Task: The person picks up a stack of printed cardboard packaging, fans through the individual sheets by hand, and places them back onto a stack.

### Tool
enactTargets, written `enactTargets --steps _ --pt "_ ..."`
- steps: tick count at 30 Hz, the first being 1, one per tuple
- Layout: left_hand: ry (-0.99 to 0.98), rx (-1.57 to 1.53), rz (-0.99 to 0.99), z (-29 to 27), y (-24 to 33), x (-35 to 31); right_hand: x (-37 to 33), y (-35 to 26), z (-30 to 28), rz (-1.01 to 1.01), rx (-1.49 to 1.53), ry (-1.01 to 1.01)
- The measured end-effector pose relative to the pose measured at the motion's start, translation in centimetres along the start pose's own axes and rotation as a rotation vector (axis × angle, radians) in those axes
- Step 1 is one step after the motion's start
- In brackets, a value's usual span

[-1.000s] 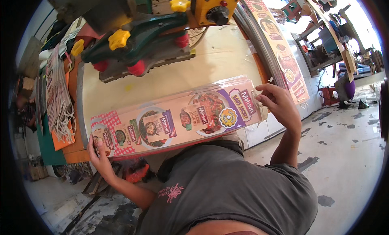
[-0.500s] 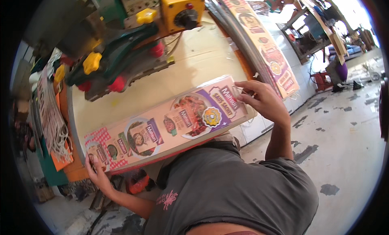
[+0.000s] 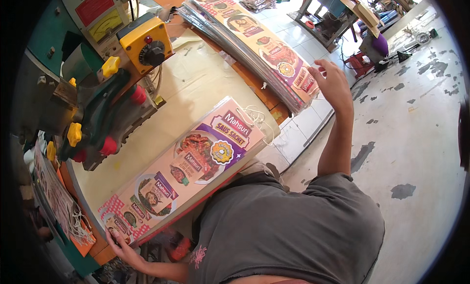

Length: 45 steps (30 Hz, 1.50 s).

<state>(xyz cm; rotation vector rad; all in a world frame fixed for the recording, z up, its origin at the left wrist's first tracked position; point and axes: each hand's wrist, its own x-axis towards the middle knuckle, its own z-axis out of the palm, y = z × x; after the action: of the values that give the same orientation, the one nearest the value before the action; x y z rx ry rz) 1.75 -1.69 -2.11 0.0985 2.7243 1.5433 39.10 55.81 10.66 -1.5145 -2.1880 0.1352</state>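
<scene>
A long printed cardboard display strip (image 3: 200, 159) in clear plastic lies slantwise along the near edge of a cream-coloured work surface (image 3: 196, 83). White string loops from its right end. My left hand (image 3: 125, 249) grips the strip's lower left corner, fingertips over its edge. Over at the right, my right hand (image 3: 334, 86) is off this strip, its fingers apart. It hovers at or lightly touches the near end of a stack of similar strips (image 3: 267, 44); contact is hard to tell.
A machine with a yellow control box (image 3: 144, 44), black dial and yellow knobs stands at the far left. Strips with white strings (image 3: 63, 201) hang over the left edge. A wooden workbench (image 3: 338, 15) is at the back right, beyond the patchy floor (image 3: 391, 137).
My right hand has let go of the strip's right end and moved up and right to the stack. My left hand stays on the strip's corner. The whole view has shifted.
</scene>
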Motion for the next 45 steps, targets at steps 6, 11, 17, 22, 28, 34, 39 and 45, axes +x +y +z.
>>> enactTargets --steps 6,11,17,22,28,34,39,45 --pt "-0.045 -0.016 -0.017 -0.4 0.0 0.4 1.0 3.6 0.1 0.222 -0.129 -0.243" --pt "-0.032 0.015 0.028 -0.4 -0.6 0.6 0.9 3.7 0.5 0.256 -0.018 -0.191" --pt "-0.014 0.045 0.035 -0.4 -1.0 0.6 1.7 5.6 1.0 0.245 0.393 -0.074" --pt "0.011 0.041 0.023 0.0 0.1 0.1 1.5 4.9 0.2 0.249 0.876 -0.103" --pt "0.023 0.037 0.016 0.1 -0.3 0.3 1.4 4.9 0.5 0.244 1.249 -0.011" --pt "0.033 0.093 0.020 0.1 0.0 0.2 1.8 6.9 1.7 0.214 1.498 0.085" --pt "-0.015 -0.110 0.059 0.1 1.0 -0.4 1.2 9.0 2.1 0.191 1.486 0.170" --pt "0.008 -0.144 0.100 0.2 1.3 -0.5 0.2 16.3 4.2 0.196 1.493 0.245"
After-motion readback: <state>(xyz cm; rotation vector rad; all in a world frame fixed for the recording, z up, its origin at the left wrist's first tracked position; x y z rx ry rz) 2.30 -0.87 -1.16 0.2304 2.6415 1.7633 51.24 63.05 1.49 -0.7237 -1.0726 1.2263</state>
